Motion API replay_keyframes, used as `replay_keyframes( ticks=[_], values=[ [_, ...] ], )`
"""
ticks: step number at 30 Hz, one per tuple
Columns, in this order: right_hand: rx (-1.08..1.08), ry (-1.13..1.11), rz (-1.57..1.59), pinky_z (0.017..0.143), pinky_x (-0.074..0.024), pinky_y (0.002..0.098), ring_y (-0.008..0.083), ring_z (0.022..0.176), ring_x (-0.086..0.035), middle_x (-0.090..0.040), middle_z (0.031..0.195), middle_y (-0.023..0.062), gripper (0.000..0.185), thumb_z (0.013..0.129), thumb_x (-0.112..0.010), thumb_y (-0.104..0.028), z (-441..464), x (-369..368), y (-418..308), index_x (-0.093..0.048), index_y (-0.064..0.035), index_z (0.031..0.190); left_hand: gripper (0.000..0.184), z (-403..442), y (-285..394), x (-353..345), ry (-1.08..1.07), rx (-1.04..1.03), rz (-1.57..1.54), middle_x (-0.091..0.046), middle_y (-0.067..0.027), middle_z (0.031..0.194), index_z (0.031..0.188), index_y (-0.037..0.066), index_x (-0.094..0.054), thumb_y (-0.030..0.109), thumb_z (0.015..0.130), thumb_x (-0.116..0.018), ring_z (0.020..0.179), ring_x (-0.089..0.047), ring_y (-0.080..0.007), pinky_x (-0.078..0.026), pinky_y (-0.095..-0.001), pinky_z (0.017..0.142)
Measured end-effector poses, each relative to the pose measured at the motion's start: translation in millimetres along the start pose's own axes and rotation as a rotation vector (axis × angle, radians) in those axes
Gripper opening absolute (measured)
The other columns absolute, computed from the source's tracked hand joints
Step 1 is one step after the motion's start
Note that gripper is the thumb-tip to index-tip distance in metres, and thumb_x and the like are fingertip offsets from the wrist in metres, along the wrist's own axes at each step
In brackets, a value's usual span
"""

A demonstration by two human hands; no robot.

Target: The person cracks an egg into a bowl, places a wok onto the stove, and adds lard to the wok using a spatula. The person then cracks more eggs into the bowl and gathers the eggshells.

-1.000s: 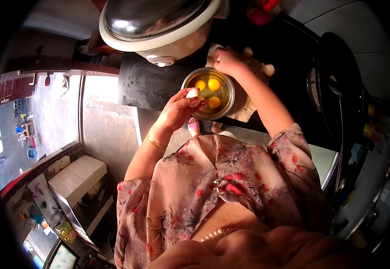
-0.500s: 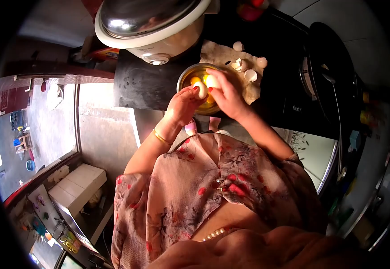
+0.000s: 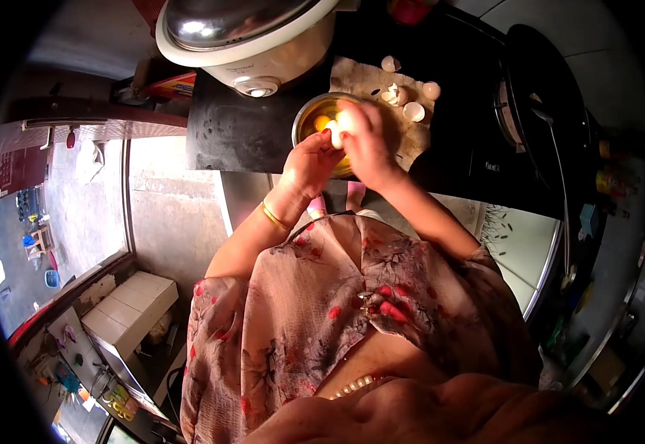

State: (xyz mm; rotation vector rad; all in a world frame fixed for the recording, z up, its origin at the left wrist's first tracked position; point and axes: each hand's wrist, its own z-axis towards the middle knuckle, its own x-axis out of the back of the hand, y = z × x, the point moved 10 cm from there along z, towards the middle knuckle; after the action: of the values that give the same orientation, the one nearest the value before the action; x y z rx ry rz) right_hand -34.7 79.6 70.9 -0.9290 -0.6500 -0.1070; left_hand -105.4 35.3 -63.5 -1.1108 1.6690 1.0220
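Over a metal bowl my two hands are close together, almost touching. Inside the bowl an orange egg yolk shows, with yellow liquid around it. My left hand is closed, its fingertips pinching a pale eggshell. My right hand, smeared by motion, is curled round another pale piece of eggshell just above. Its fingers hide part of the bowl and of the shell. Several broken eggshells lie on a brown stained cloth or board to the right.
A large rice cooker with a shiny lid stands behind and left of the bowl on the black counter. Toward the right are a dark gas stove and a long-handled ladle. A red object sits at the back.
My right hand has moved in over my left, and the two pieces of shell are closer together. The view has shifted slightly.
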Motion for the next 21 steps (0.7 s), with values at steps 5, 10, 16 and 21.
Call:
replay_keyframes(
  ticks=[5,10,16,21],
  values=[
    [-0.175,-0.038,0.352,0.097,-0.0344,0.0368,0.0304,0.109,-0.047,-0.049,0.119,0.0182,0.048,0.085,-0.049,-0.004,-5.1,-6.5,28.6,-0.04,-0.0032,0.132,0.031,-16.4,7.3,-14.0,0.329,-0.067,0.164,-0.056,-0.0141,0.112,0.116,-0.004,-0.048,0.017,0.095,-0.04,0.103,-0.055,-0.0247,-0.043,-0.0394,0.096],
    [-0.489,-0.07,0.917,0.09,-0.0388,0.029,0.0206,0.109,-0.05,-0.05,0.123,0.0111,0.042,0.09,-0.045,-0.014,-5.9,-5.8,40.6,-0.041,-0.0034,0.13,0.034,-19.7,11.2,-25.2,0.306,-0.042,0.121,-0.052,-0.0157,0.119,0.12,-0.004,-0.045,0.018,0.096,-0.04,0.108,-0.053,-0.0281,-0.043,-0.0394,0.098],
    [-0.729,-0.125,1.545,0.072,-0.0455,0.0261,0.0206,0.095,-0.059,-0.057,0.116,0.0157,0.034,0.091,-0.043,-0.022,-15.3,-19.4,46.6,-0.048,-0.0076,0.121,0.035,-26.0,19.2,-27.1,0.307,-0.053,0.098,-0.053,-0.0155,0.118,0.122,-0.003,-0.045,0.02,0.095,-0.041,0.109,-0.053,-0.0292,-0.044,-0.0392,0.097],
    [-0.817,-0.144,1.549,0.072,-0.0467,0.0271,0.0215,0.091,-0.06,-0.058,0.112,0.0153,0.033,0.091,-0.043,-0.023,-21.0,-24.6,54.5,-0.051,-0.0076,0.119,0.035,-27.8,27.4,-32.3,0.227,-0.053,0.238,-0.055,-0.015,0.115,0.122,-0.001,-0.046,0.021,0.095,-0.04,0.102,-0.057,-0.0289,-0.046,-0.0399,0.093]
  ],
)
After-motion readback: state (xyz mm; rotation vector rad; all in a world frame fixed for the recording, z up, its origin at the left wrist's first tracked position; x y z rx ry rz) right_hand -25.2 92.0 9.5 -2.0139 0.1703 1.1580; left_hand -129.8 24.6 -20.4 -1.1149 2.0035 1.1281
